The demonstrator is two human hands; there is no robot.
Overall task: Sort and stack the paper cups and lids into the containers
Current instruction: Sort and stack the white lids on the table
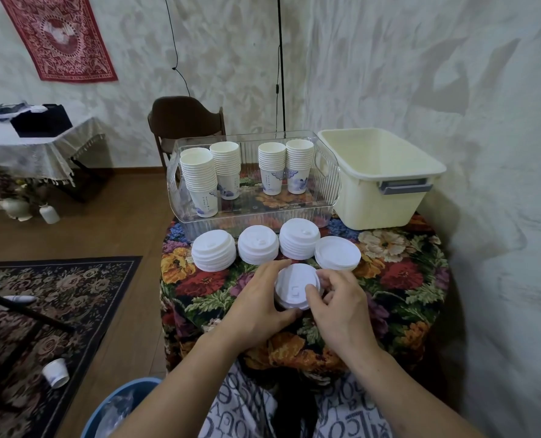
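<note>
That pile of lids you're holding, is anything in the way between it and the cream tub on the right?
Partly. The held lid stack, gripped by both the left hand and right hand, has another lid stack sitting on the table toward the cream tub. Lifting over it looks easy; the tub is open-topped.

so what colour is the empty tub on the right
Pale cream tub with a grey handle, clearest in the head view.

Matt white plastic lids (297, 287); smooth paper cups (199, 181) in a clear, ribbed, glossy plastic container (329, 184); beside it, a matt cream plastic tub (382, 197); woven floral cloth (398, 279) covered the bench.
</note>
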